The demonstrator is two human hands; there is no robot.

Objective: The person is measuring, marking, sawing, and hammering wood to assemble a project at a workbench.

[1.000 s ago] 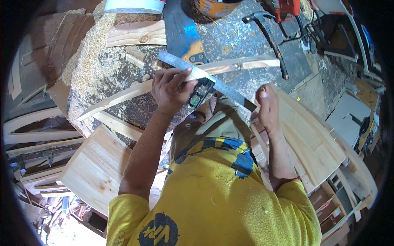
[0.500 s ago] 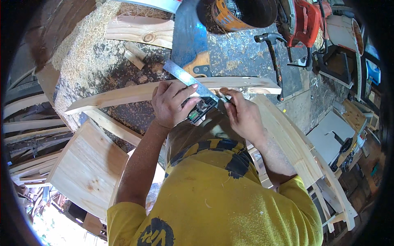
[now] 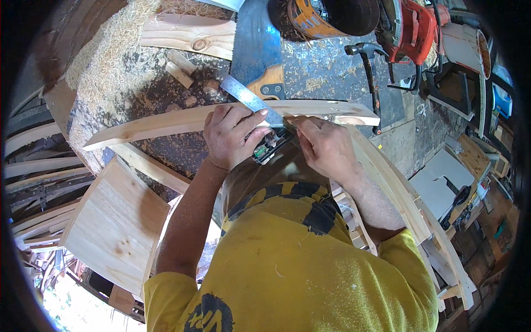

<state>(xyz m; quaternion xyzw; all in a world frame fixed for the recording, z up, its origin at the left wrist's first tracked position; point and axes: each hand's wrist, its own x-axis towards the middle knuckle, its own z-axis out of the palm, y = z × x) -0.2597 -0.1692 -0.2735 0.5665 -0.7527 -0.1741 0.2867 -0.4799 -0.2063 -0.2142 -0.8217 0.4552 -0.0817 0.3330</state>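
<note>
On the long curved wooden slat that lies across the workbench, our left hand presses down the combination square, fingers closed over its dark head, while its steel blade runs up and left past the slat's far edge. Our right hand rests just beside it on the same slat, fingers pinched together at the blade; what they hold we cannot tell. Beyond the square lies one handsaw with a blue blade and wooden handle, and past it one round orange can with a printed label. One claw hammer lies to the right, near one red power tool. Coarse pale sawdust heaps at the left, beside a knotty pine board and two small offcuts. A flat pine panel sits lower left
</note>
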